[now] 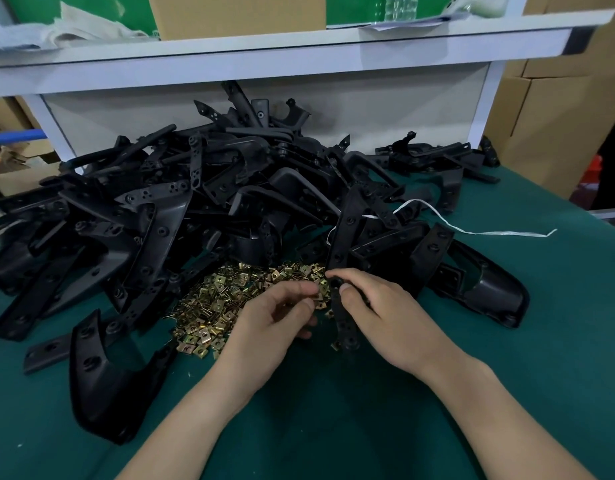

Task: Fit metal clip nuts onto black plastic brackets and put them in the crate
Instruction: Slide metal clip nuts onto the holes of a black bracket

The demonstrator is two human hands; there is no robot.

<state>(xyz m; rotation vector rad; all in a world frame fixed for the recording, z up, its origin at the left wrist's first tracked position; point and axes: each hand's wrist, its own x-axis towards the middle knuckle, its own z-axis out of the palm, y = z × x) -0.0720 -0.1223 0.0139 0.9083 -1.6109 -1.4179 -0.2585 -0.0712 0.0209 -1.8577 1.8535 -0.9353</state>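
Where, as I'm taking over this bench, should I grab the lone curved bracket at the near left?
Grip the bracket by its broad near end, probably from your own side: that end lies on bare table, while its far tips crowd a flat strip and the clip nuts.

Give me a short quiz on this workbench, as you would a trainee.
1. True or false: the right hand grips a black bracket.
2. Where does the pile of metal clips lie? A on the shelf; B on the green table, in front of the heap of brackets; C in a crate.
3. Fill in: the left hand pinches a ____ beside the bracket.
Key: 1 true; 2 B; 3 clip.
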